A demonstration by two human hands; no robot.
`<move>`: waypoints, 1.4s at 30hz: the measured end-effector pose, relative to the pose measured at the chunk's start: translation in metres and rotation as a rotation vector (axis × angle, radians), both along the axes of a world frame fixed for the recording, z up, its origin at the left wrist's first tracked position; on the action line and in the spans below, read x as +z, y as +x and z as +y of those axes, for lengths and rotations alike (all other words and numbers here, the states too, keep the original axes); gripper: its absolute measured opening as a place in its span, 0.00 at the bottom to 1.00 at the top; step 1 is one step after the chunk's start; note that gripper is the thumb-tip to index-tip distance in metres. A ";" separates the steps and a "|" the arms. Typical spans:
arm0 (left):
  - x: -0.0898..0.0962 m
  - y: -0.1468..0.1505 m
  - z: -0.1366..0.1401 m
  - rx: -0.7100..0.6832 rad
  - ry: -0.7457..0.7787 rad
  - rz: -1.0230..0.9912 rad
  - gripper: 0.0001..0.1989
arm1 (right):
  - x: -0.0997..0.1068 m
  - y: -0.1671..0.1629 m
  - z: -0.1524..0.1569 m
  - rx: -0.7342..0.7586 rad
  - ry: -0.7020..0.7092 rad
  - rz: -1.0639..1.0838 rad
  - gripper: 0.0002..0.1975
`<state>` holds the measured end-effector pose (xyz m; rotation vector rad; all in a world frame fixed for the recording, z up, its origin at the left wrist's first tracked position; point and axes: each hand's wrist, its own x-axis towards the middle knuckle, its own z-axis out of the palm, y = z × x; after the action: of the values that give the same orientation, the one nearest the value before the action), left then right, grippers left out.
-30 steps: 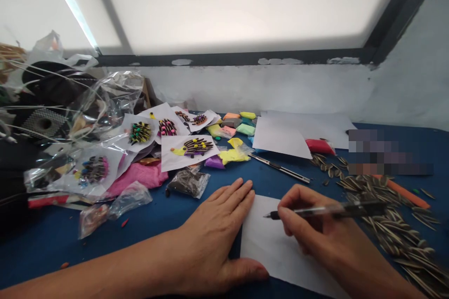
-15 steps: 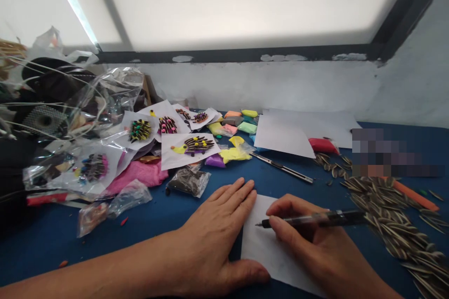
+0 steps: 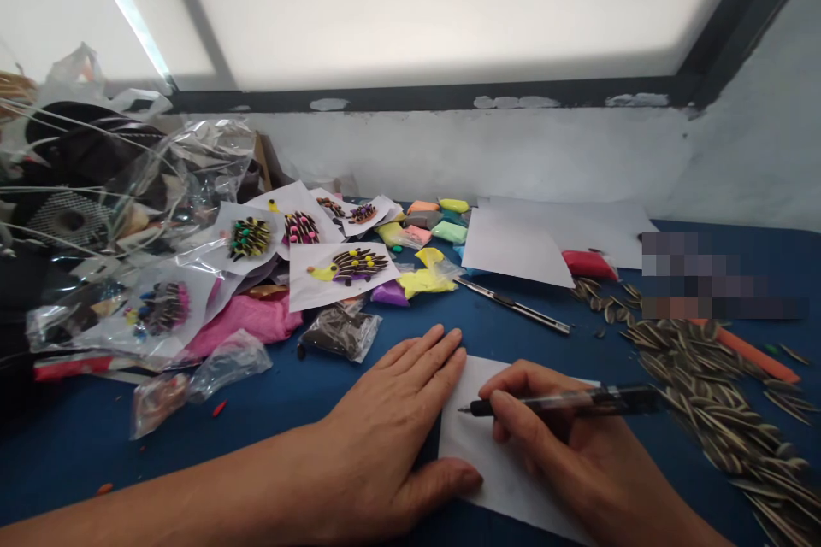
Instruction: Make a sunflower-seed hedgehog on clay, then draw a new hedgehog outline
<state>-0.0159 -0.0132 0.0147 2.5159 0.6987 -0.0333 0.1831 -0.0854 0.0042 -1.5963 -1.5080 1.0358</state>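
Observation:
A small sheet of white paper (image 3: 493, 479) lies on the blue table, with no marks that I can make out. My left hand (image 3: 398, 427) is flat, its fingers together and stretched out, thumb and edge resting on the paper's left side. In my right hand (image 3: 564, 444) a black pen (image 3: 545, 403) is gripped between thumb and fingers. Its tip points left, at or just above the paper near my left hand; I cannot tell if it touches. Part of the paper is hidden under my right hand.
Sunflower seeds (image 3: 724, 410) are heaped at right beside an orange stick (image 3: 757, 352). A utility knife (image 3: 513, 305) lies ahead of my hands. Behind are white sheets (image 3: 519, 244), clay packets (image 3: 427, 280) and seed-and-clay hedgehogs on paper (image 3: 359, 265). Plastic bags (image 3: 211, 162) and cables crowd the left.
My right hand and the pen have shifted slightly left, the tip moving a little across the paper. My left hand keeps its place on the sheet. The whole view has drifted slightly.

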 end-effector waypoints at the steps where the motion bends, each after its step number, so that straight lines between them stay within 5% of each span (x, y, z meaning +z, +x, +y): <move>1: 0.000 0.000 0.000 0.002 -0.002 -0.008 0.41 | 0.000 0.000 0.000 0.008 -0.003 0.000 0.17; 14: 0.001 0.000 0.001 -0.033 -0.005 0.039 0.42 | -0.007 0.006 0.002 0.016 -0.020 0.021 0.16; 21: 0.001 -0.001 0.007 0.000 -0.005 0.056 0.50 | 0.001 -0.004 -0.003 -0.166 0.054 -0.004 0.13; 28: 0.000 -0.001 0.011 -0.025 0.011 0.057 0.49 | 0.001 -0.005 -0.005 -0.149 0.142 -0.086 0.09; 42: -0.002 -0.002 0.010 -0.045 0.019 0.026 0.46 | 0.001 0.016 0.001 0.021 -0.009 -0.032 0.14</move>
<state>-0.0182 -0.0035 0.0132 2.5536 0.6563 -0.0762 0.1988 -0.0840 0.0050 -1.6133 -1.5469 1.0347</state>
